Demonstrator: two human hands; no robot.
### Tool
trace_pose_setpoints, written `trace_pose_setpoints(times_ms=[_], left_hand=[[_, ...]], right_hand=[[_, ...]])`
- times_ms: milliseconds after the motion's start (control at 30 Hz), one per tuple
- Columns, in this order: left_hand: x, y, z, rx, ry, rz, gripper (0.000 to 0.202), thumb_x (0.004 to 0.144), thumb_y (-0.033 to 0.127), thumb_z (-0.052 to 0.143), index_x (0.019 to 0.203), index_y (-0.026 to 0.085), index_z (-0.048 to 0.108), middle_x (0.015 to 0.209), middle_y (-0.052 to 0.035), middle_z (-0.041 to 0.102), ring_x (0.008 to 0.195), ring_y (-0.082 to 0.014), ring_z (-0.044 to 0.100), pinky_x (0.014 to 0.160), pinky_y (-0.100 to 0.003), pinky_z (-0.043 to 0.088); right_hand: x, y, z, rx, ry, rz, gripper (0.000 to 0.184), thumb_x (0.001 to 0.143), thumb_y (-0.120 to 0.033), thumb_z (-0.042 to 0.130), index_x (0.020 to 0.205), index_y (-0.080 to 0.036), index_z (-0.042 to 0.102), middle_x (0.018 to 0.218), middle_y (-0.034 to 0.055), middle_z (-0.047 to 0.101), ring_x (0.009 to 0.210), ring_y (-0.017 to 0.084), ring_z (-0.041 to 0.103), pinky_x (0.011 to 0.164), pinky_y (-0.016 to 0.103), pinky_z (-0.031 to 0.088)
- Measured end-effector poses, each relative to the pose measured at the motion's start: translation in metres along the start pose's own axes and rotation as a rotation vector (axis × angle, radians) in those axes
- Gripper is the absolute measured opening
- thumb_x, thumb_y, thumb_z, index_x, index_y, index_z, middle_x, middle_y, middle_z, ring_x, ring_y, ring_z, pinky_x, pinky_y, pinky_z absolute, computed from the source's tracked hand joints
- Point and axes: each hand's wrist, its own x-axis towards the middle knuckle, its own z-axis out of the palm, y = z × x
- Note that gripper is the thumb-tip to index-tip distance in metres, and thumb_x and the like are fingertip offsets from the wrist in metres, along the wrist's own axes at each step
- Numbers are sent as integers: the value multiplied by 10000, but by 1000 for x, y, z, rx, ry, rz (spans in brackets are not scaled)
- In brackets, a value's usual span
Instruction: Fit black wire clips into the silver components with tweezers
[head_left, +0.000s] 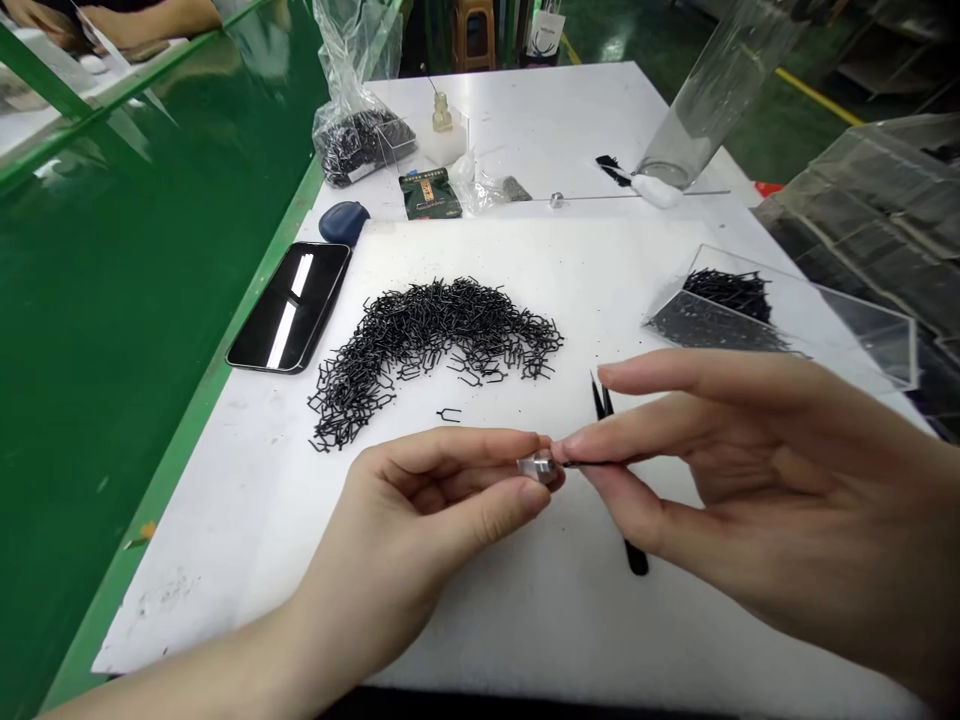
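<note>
Left hand [420, 530] and right hand [720, 470] below black wire pile [435, 340], fingertips almost meeting, lower right of pile. Left forearm [165, 680] rising from bottom edge; left fingers [450, 465] curled, left thumb [487, 510] pinching against them. Right hand reaching in from right, right thumb [622, 500] pinching, right fingers [675, 375] extended above.

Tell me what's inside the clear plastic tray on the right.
The clear plastic tray holds black bent wire pins; their heap hides its floor there.
</note>
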Motion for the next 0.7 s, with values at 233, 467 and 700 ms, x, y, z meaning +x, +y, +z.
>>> trace_pose_setpoints(times_ms=[233,467,700], left_hand=[[0,0,-1,48,19,-21,211,851,262,1150,993,343,1016,931,-1,966,885,-126,922,881,-95,707],[-3,0,-1,52,31,-7,236,813,220,1155,960,341,1015,902,-8,956,865,-144,916,854,-124,718],[-2,0,0,46,19,-12,234,867,155,1091,972,350,1016,893,13,952,839,-110,892,841,-101,700]], right_hand=[[-3,2,-4,-87,-27,-16,724,977,-64,901,1601,-395,741,1055,-63,974,729,220,921,772,330,839],[-5,3,-4,-89,-35,-21,762,982,-60,886,1639,-409,720,1054,-58,972,757,241,936,945,400,855],[-5,4,-6,-127,-47,-30,676,1002,-82,871,1590,-385,733,1040,-73,970,685,195,904,932,323,840]])
